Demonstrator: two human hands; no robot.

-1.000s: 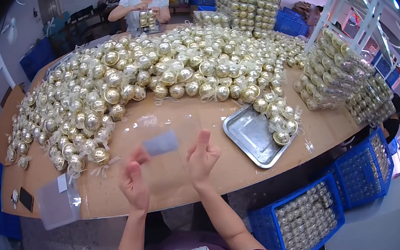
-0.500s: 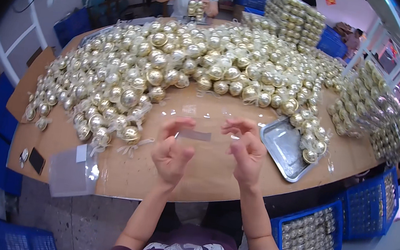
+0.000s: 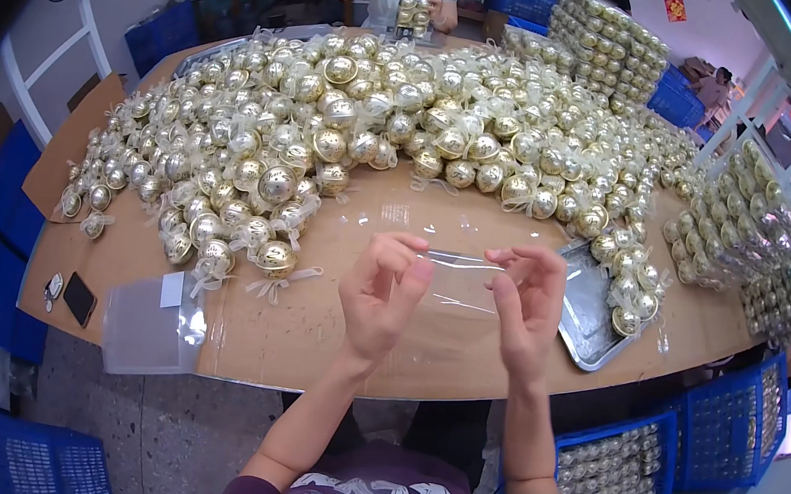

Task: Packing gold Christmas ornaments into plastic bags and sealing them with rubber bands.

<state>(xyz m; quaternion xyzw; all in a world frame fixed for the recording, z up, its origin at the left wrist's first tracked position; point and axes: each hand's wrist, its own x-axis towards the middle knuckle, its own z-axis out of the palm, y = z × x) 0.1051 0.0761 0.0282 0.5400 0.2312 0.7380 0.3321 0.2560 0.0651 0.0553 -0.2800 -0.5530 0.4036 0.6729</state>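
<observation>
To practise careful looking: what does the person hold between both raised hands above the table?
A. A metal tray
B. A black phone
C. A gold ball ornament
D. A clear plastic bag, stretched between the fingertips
D: the left hand and right hand pinch the two ends of a clear plastic bag, held up above the cardboard-covered table; the metal tray lies on the table.

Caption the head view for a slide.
Both hands, left and right, stretch a clear bag above a table heaped with gold baubles.
</observation>
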